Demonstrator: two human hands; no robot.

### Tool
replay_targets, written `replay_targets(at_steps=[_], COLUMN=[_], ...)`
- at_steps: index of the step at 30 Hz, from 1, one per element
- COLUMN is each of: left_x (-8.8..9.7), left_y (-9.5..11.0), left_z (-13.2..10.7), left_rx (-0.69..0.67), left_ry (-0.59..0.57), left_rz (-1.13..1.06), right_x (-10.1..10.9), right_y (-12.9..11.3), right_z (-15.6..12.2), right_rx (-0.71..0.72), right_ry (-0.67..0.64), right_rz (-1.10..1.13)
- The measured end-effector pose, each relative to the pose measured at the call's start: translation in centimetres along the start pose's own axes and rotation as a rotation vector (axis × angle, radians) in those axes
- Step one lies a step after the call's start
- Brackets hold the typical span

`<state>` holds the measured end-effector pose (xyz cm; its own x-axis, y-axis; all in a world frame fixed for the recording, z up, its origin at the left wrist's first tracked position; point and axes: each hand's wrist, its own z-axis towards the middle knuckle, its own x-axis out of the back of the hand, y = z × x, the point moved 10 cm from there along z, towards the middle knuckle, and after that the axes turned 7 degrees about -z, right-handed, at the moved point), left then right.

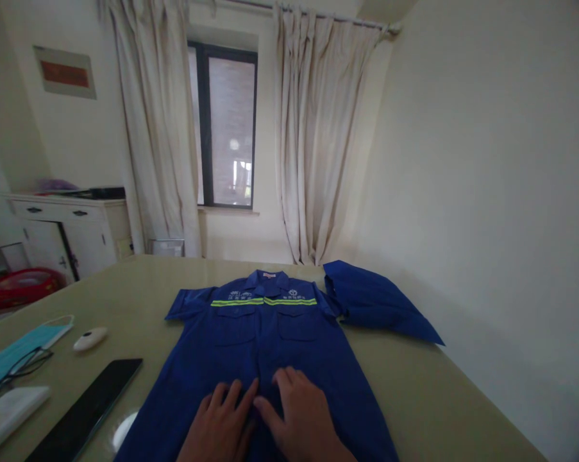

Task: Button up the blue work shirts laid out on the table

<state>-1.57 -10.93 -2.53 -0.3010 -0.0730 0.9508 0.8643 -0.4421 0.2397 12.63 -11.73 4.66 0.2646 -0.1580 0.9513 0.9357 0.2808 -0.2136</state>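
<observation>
A blue short-sleeved work shirt (265,333) with a yellow-green reflective stripe across the chest lies face up on the pale green table (414,391), collar pointing away from me. My left hand (219,423) and my right hand (301,417) rest side by side on the shirt's lower front, near the button line. The fingers of both hands are stretched out flat on the cloth. Neither hand holds anything.
A second blue garment (376,301) lies folded to the right of the shirt. On the left lie a black tablet (87,407), a small white oval device (90,338), a blue face mask (15,356) with glasses, and a white object (8,414). A white cabinet (72,231) and curtained window stand beyond.
</observation>
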Motion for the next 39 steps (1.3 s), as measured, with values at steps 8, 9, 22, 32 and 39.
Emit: replay_targets(at_steps=[8, 9, 22, 32, 39], left_x=[1.5, 1.5, 0.7, 1.7, 1.9], left_y=[-1.0, -1.0, 1.1, 1.2, 0.5], left_z=[7.6, 8.3, 8.1, 8.8, 8.8], left_rx=[0.076, 0.097, 0.014, 0.018, 0.028], left_ry=[-0.065, -0.066, 0.034, 0.115, 0.127], left_rz=[-0.151, -0.145, -0.484, -0.690, -0.726], right_x=[-3.2, -3.4, -3.6, -4.1, -3.5], right_y=[3.0, 3.9, 6.9, 6.0, 6.7], right_z=[5.1, 5.0, 5.2, 5.5, 4.9], right_rx=[-0.230, -0.254, -0.355, -0.309, -0.338], right_ry=[0.047, 0.059, 0.220, 0.135, 0.138], right_rz=[0.129, 0.215, 0.680, 0.897, 0.869])
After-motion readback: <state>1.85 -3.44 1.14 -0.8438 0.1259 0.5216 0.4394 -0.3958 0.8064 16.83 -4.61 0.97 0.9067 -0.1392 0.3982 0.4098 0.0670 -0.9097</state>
